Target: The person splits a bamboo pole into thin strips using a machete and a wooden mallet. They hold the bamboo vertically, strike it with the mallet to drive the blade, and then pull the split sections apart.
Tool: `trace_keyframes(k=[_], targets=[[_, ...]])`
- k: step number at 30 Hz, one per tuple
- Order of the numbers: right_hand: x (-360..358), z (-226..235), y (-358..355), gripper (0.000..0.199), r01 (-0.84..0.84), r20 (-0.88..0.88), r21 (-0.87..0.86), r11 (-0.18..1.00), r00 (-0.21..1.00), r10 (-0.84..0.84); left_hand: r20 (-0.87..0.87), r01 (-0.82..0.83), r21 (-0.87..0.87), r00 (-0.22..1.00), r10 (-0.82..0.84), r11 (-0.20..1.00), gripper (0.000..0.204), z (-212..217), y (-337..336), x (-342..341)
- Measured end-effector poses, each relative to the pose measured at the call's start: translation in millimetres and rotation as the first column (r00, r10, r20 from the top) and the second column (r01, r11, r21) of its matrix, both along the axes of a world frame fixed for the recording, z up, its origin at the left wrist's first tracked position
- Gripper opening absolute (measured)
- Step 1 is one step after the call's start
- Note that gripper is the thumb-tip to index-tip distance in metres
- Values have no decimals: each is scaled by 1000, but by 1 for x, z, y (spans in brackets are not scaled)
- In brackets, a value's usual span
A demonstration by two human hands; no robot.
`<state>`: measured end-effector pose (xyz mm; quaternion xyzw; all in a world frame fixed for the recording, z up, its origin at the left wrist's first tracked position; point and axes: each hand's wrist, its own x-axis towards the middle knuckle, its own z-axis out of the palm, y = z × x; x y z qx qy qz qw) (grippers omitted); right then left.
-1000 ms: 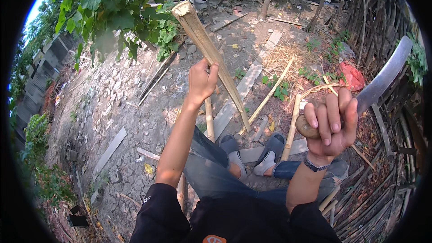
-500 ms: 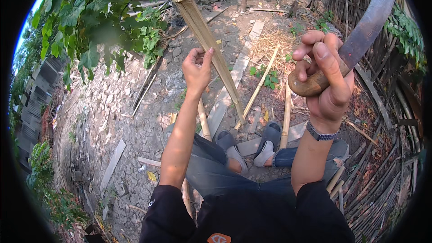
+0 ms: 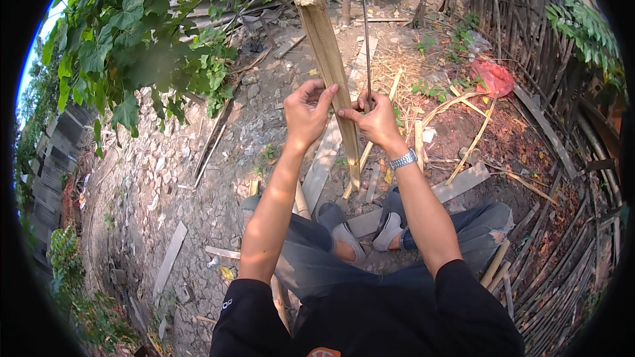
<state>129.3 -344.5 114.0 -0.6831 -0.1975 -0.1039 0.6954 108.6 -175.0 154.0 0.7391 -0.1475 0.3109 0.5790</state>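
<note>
My left hand (image 3: 307,114) is closed round the middle of a pale wooden stake (image 3: 322,39), thumb along its side. The stake stands slightly tilted, its thick blunt end up and away, its thinner end down by my feet. Beside it, my right hand (image 3: 375,119) grips a machete (image 3: 366,33) with fingers wrapped round the handle, which the hand mostly hides. The blade points up and away and shows nearly edge-on, as a thin dark line. My right thumb reaches to the stake's right side; whether the blade touches the wood I cannot tell.
Flat boards (image 3: 463,183) and thin poles lie on the ground round my feet. A straw heap (image 3: 417,66) and a red plastic bag (image 3: 493,78) are ahead. Leafy vines (image 3: 126,33) hang at the upper left; a stick fence (image 3: 512,13) and piled sticks (image 3: 549,297) line the right.
My right hand with the machete has come down and left from the raised position to beside the stake. The stake and my left hand have shifted right, and the stake is more upright.
</note>
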Motion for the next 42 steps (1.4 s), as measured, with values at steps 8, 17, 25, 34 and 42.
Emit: trace_keyframes(k=[8, 17, 25, 34, 42], targets=[[19, -9, 1, 37, -27, 107, 160, 987, 994, 10, -21, 96, 164, 995, -94, 982, 21, 12, 9, 25], [-13, 32, -29, 36, 148, 106, -296, 944, 987, -122, 13, 7, 209, 1000, -10, 978, 21, 18, 10, 34], [-125, 52, -60, 39, -130, -244, -43, 991, 963, 115, -27, -114, 209, 992, 122, 971, 24, 18, 4, 49], [-117, 54, -72, 39, -61, -176, -227, 972, 984, 21, 78, -144, 161, 988, 133, 976, 23, 13, -18, 56], [-118, 95, -87, 35, -58, -208, -160, 985, 978, 24, 82, -178, 161, 983, 166, 971, 21, 17, -16, 50]])
